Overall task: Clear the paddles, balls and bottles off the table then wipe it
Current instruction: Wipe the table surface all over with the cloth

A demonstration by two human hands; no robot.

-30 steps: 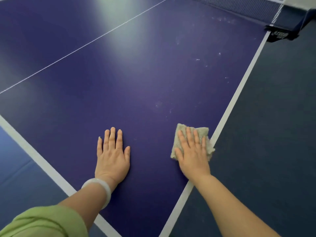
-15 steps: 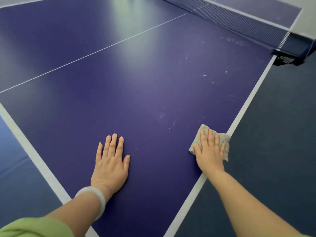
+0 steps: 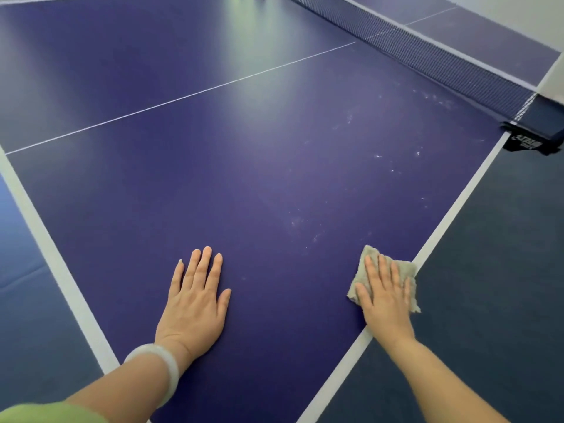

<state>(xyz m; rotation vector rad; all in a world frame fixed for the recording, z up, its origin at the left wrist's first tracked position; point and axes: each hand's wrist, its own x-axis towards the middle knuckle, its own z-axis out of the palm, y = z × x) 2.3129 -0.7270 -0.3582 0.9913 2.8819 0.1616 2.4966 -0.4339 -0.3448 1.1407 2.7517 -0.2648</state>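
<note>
dusty table [image 3: 274, 166] is lying under me; my left hand [image 3: 193, 303] is resting flat, gripping nothing, my right hand [image 3: 386, 296] is pressing a cloth [image 3: 407, 268] at its edge.

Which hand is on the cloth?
The right hand, pressed flat on the grey cloth by the side line; the left hand rests bare on the table.
</note>
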